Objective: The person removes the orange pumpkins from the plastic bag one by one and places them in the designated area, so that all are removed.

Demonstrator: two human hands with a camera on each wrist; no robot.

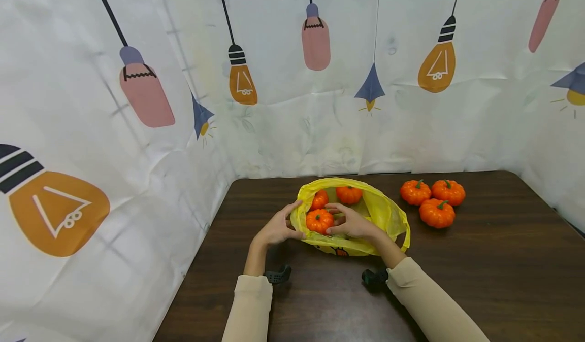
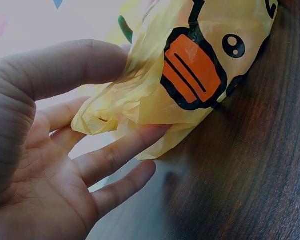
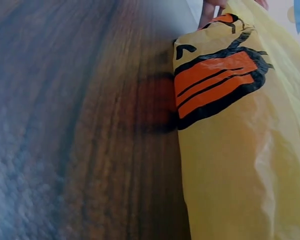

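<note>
A yellow plastic bag (image 1: 388, 215) lies on the table with its mouth facing up and toward me. My left hand (image 1: 276, 228) grips its left rim, thumb on the near side and fingers beneath and behind the plastic; the left wrist view shows this hand (image 2: 55, 165) close up beside a printed duck face. Reaching into the mouth, my right hand (image 1: 354, 223) has its fingers and thumb curved round the right side of a small orange pumpkin (image 1: 318, 222). Two more orange pumpkins, one at the left (image 1: 320, 199) and one farther back (image 1: 349, 195), sit inside the bag.
Three orange pumpkins, a left one (image 1: 415, 192), a right one (image 1: 449, 192) and a nearer one (image 1: 437, 214), cluster on the dark wooden table (image 1: 493, 261) right of the bag. A white printed curtain (image 1: 283, 144) borders the table behind and at the sides.
</note>
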